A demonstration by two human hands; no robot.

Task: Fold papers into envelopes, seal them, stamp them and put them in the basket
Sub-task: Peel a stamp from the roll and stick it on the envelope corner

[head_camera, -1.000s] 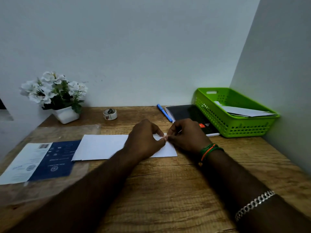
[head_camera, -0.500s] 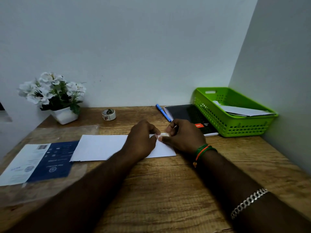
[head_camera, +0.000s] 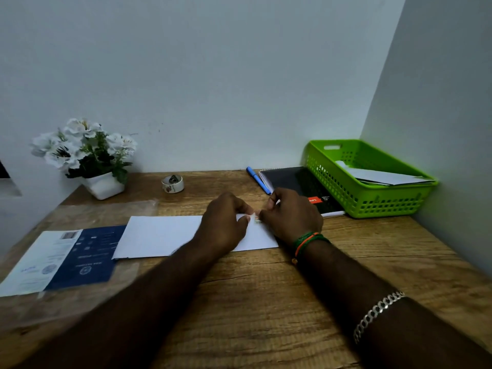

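At the far left of the table [head_camera: 266,302] a blue and white leaflet [head_camera: 66,259] lies flat, with a pot of white flowers [head_camera: 85,155] behind it by the wall and a small roll of stickers or tape [head_camera: 172,184] further along. Next comes the white envelope [head_camera: 159,235], lying flat in the middle of the table. The left hand [head_camera: 226,222] rests on its right part, the fingers [head_camera: 243,219] curled with the tips pinched at a small pale piece over the envelope's upper right corner. The right hand [head_camera: 290,217] meets it there, its fingers bent and pinching the same small piece [head_camera: 256,219], which looks like a stamp or sticker, though it is too small to tell which. Behind the right hand lie a blue pen [head_camera: 257,179] and a black notebook [head_camera: 292,182]. At the far right stands the green basket [head_camera: 372,201], with white papers [head_camera: 386,178] already inside.

The step in hand seems to be stamping. The next move likely calls for laying the piece flat near the corner and pressing it down, then carrying the envelope right to the basket.
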